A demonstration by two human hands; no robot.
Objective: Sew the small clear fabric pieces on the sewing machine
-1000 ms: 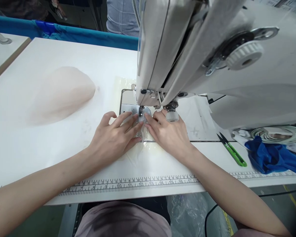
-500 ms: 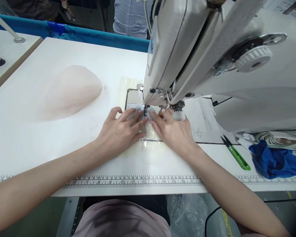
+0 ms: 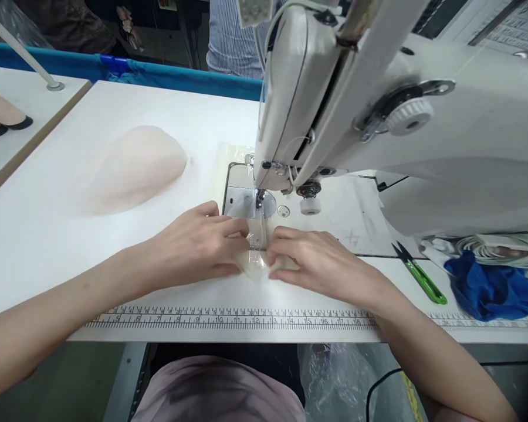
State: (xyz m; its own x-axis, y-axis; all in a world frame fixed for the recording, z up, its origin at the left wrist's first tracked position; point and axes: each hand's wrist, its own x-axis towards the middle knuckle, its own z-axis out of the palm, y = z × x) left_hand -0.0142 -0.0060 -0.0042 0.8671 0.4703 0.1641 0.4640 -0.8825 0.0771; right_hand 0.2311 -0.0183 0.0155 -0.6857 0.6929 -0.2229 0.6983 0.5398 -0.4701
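Note:
Below the needle and presser foot (image 3: 259, 198) of a white sewing machine (image 3: 286, 99), a thin, pale, see-through piece of fabric (image 3: 256, 262) lies stretched between my hands. My left hand (image 3: 202, 246) has its fingers curled on the left edge of this fabric. On the other side, my right hand (image 3: 321, 261) pinches the right edge between thumb and bent fingers. The metal needle plate (image 3: 242, 202) shows just beyond my fingertips. Part of the fabric is hidden under my fingers.
A sheer pale pink piece (image 3: 136, 170) lies on the white table at left. Green thread snips (image 3: 422, 278), a blue cloth (image 3: 493, 287) and a coiled white strip (image 3: 501, 249) lie at right. A ruler strip (image 3: 246, 318) runs along the front edge. People are beyond the table.
Both hands have drawn back from the presser foot toward the front edge, their fingers now curled on the fabric instead of spread flat. The needle plate has come into view.

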